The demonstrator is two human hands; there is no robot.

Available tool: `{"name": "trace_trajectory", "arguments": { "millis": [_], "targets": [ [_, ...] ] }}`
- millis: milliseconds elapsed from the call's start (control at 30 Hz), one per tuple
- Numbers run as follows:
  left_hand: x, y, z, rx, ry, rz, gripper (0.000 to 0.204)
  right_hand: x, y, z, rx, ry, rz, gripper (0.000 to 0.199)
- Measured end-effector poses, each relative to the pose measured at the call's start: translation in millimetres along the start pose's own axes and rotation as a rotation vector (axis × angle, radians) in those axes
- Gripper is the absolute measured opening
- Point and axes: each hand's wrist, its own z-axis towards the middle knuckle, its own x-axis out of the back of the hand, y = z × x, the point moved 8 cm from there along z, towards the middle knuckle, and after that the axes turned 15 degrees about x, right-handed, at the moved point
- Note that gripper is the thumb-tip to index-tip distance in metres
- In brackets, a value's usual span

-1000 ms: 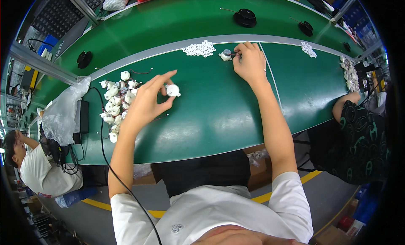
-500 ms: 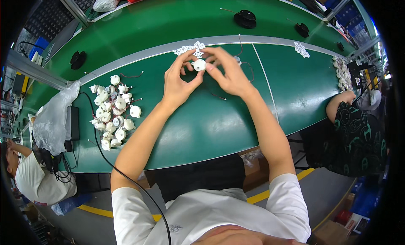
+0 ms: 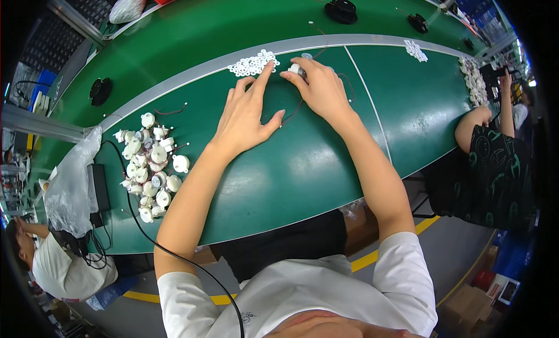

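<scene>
My left hand (image 3: pixel 246 112) is open, fingers spread, its index fingertip at the right end of a cluster of small white rings (image 3: pixel 250 65) by the table's far edge. Just right of that cluster, my right hand (image 3: pixel 324 89) pinches a small white round motor (image 3: pixel 296 69) with a thin wire lead. The fingers partly cover this motor. Another grey round piece (image 3: pixel 307 56) shows behind the right fingertips. Left of my left forearm lies a heap of similar white motors (image 3: pixel 158 154) with thin wires.
A clear plastic bag (image 3: pixel 74 183) and a black box (image 3: pixel 100 186) sit at the table's left end. A black cable (image 3: pixel 137 205) crosses my left forearm. Black round pieces (image 3: pixel 340 11) lie on the green belt beyond. Co-workers sit at both sides; more rings (image 3: pixel 415 50) lie to the right.
My left hand has let go of the white motor and opened, reaching over to the rings. My right hand has carried the motor farther away and slightly right.
</scene>
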Motion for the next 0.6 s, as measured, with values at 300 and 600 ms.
{"name": "trace_trajectory", "arguments": {
  "millis": [300,600],
  "targets": [
    [0.9,-0.7,6.8,-0.046,0.103,-0.075,0.08,-7.5,7.3,-0.4,-0.019,0.104,0.338,0.029],
    [12.6,-8.1,-0.5,0.018,0.163,-0.212,0.066,-32.9,12.6,-7.6,-0.122,-0.147,0.55,0.028]
  ]
}}
